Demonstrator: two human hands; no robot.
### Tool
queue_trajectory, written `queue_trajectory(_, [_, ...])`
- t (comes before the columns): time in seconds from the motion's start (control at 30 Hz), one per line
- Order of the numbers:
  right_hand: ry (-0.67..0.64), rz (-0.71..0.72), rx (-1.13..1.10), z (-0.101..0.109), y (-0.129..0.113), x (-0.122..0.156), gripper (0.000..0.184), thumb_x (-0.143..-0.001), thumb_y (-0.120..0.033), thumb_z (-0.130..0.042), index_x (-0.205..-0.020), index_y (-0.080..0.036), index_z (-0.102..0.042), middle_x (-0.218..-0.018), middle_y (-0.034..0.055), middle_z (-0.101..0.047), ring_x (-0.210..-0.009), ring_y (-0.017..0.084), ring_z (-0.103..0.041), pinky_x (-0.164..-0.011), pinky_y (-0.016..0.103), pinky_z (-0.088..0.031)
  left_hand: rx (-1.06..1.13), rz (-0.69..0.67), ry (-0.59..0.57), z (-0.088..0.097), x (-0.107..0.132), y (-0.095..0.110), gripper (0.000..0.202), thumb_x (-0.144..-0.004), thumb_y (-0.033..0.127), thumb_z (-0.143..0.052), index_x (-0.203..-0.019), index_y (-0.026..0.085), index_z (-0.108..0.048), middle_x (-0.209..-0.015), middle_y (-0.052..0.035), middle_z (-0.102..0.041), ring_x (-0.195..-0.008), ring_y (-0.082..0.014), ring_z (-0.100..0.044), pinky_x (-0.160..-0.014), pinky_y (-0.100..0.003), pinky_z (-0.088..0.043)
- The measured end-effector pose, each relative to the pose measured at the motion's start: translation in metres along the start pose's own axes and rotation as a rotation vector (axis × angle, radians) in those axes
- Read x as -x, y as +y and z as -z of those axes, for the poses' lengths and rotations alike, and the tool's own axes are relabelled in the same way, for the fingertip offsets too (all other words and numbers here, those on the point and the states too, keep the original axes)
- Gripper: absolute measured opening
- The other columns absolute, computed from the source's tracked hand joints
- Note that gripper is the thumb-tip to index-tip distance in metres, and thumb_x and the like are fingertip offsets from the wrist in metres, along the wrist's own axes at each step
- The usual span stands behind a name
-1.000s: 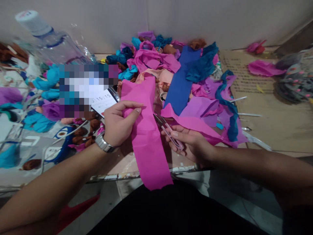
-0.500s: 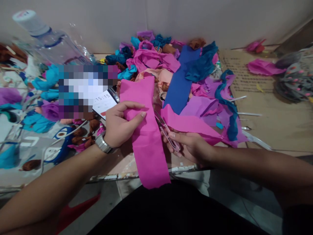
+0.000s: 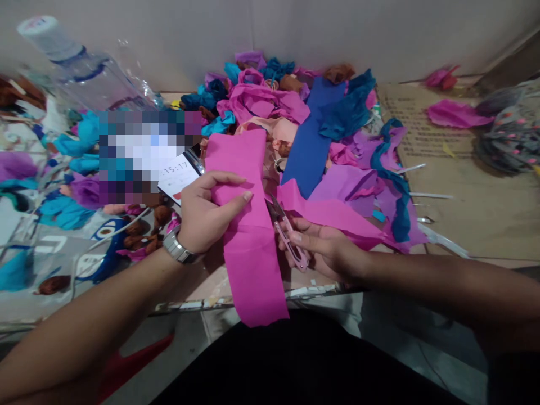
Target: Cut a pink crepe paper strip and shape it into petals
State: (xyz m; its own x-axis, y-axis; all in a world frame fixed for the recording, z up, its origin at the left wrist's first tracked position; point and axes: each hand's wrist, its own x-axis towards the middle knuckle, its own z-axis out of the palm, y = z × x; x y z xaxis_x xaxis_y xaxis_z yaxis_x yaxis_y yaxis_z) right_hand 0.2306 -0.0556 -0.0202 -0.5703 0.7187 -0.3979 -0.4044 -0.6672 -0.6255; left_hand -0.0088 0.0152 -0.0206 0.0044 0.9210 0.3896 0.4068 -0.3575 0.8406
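Note:
My left hand (image 3: 205, 216), a metal watch on its wrist, pinches a long pink crepe paper strip (image 3: 248, 247) at about mid-length, thumb on top. The strip runs from the paper pile down toward my lap. My right hand (image 3: 324, 250) is closed around small pink-handled snips (image 3: 287, 230). Their blades point up-left at the strip's right edge, just beside my left thumb.
A heap of crumpled pink, purple, blue and teal paper (image 3: 295, 112) fills the middle. A phone showing a timer (image 3: 179, 174) lies left of the strip. A clear plastic bottle (image 3: 80, 67) stands far left. Paper flowers (image 3: 63, 208) lie at left, cardboard (image 3: 464, 185) at right.
The snips have swung from lying flat to pointing more upright at the strip's edge. My right hand edged slightly left. The timer on the phone has advanced.

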Motion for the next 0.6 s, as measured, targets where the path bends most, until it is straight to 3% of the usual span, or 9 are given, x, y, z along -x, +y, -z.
queue_trajectory(0.27, [-0.018,-0.026,-0.041,-0.0012,-0.0038,0.0024,0.033,-0.086,-0.033,-0.083,-0.112,-0.016,-0.072,-0.089,0.0040,-0.068,-0.066,0.011,-0.056,-0.054,0.023,-0.042,0.023,0.046,-0.004,0.0011,-0.0001,-0.0062,0.018,-0.081,0.031,-0.087,-0.096,0.030,-0.078,-0.099,-0.0015,-0.079,-0.095,-0.0220,-0.074,-0.092,-0.043,-0.060])
queue_trajectory(0.6, [-0.019,-0.020,-0.036,-0.0025,-0.0069,0.0053,0.045,-0.078,-0.039,-0.090,-0.112,-0.014,-0.076,-0.087,0.0029,-0.067,-0.069,0.011,-0.059,-0.057,0.021,-0.047,0.114,0.065,0.018,0.0010,-0.0034,-0.0043,0.006,-0.086,0.029,-0.079,-0.092,0.027,-0.078,-0.095,-0.0018,-0.080,-0.090,-0.0201,-0.074,-0.086,-0.039,-0.059])
